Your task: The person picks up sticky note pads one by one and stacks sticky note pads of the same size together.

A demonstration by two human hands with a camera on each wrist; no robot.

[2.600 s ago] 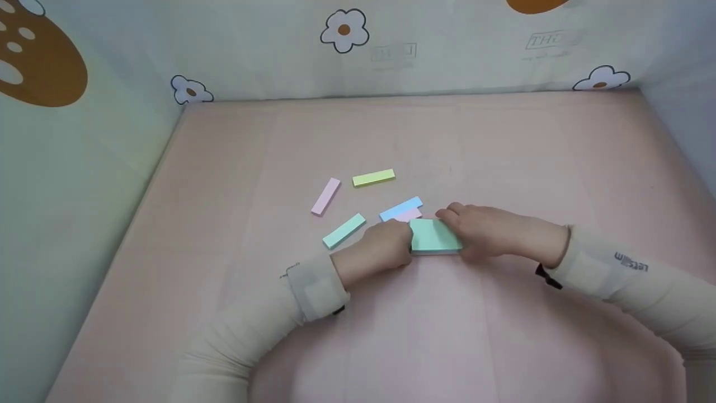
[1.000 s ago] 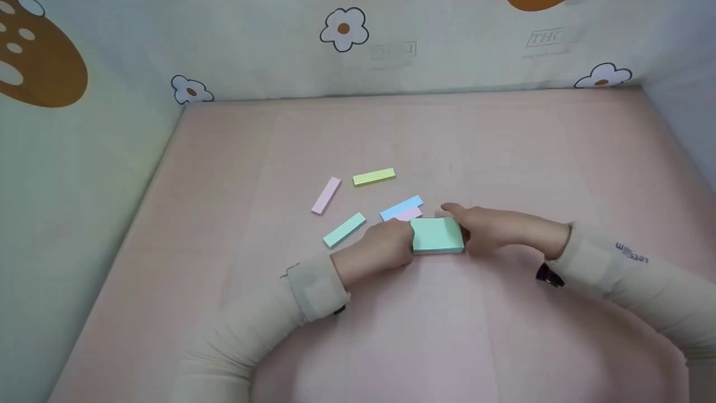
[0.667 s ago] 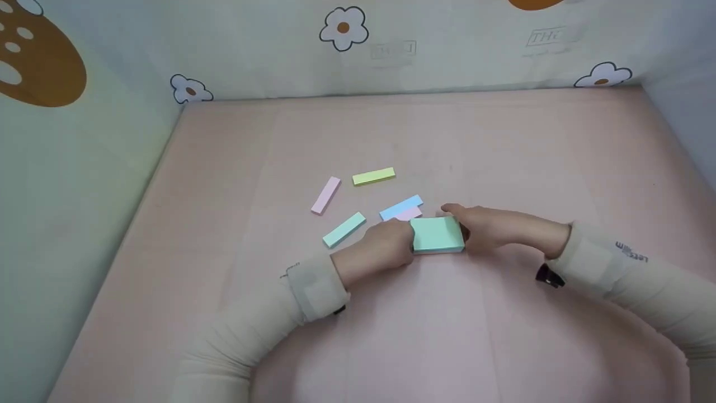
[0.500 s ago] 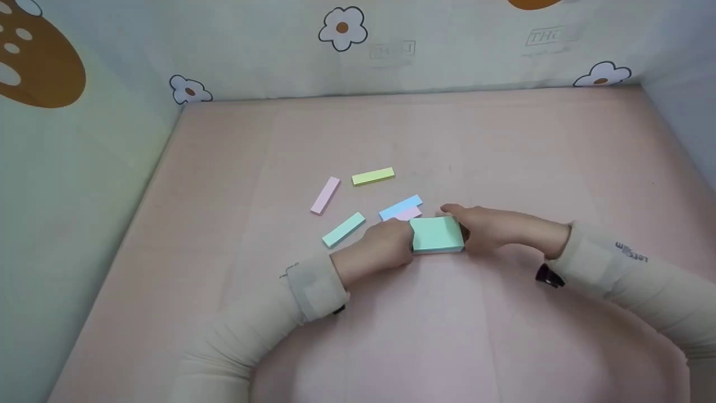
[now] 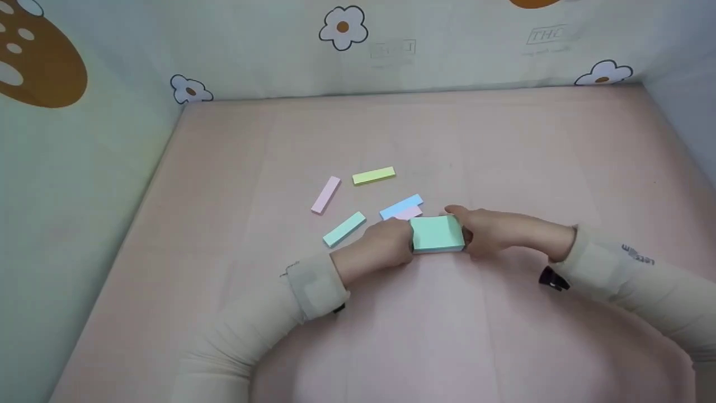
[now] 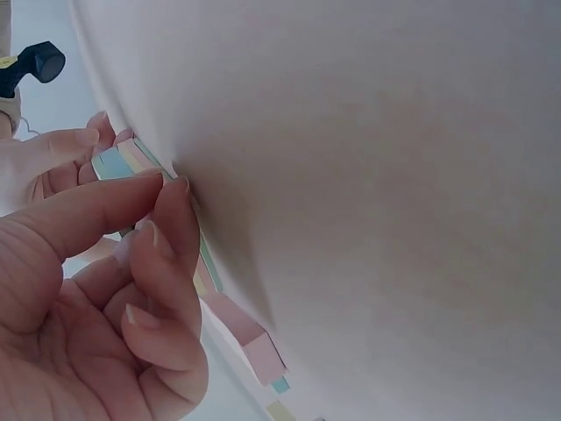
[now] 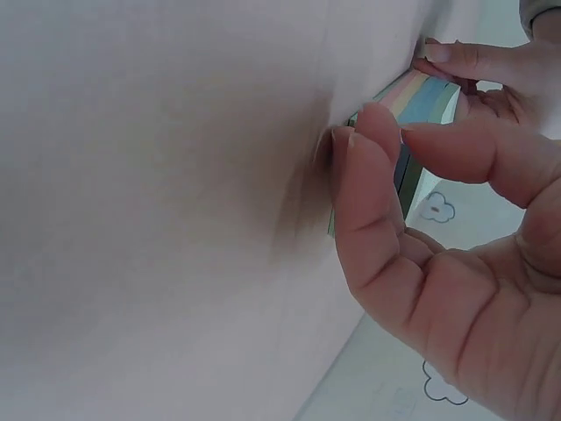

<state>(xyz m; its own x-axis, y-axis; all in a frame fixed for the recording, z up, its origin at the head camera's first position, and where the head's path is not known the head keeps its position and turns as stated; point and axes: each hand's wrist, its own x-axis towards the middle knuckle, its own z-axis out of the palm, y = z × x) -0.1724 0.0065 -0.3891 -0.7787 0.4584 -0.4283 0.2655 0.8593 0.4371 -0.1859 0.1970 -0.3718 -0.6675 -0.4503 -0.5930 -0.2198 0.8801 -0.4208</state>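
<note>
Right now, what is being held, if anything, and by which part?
A stack of notes: the left hand grips its left edge. The right hand is at its right edge; whether it pinches there can't be told.

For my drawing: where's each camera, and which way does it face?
Head: on the head, facing forward and down; shows left hand, right hand, sleeves, green-topped stack.
Left wrist: sits there, looking past left hand at stack.
Right wrist: sits there, looking past right hand at stack.
Both wrist views share both hands and the stack's edges.

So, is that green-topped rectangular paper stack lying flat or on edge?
Flat: the head view shows the stack broad face up between left hand and right hand.
</note>
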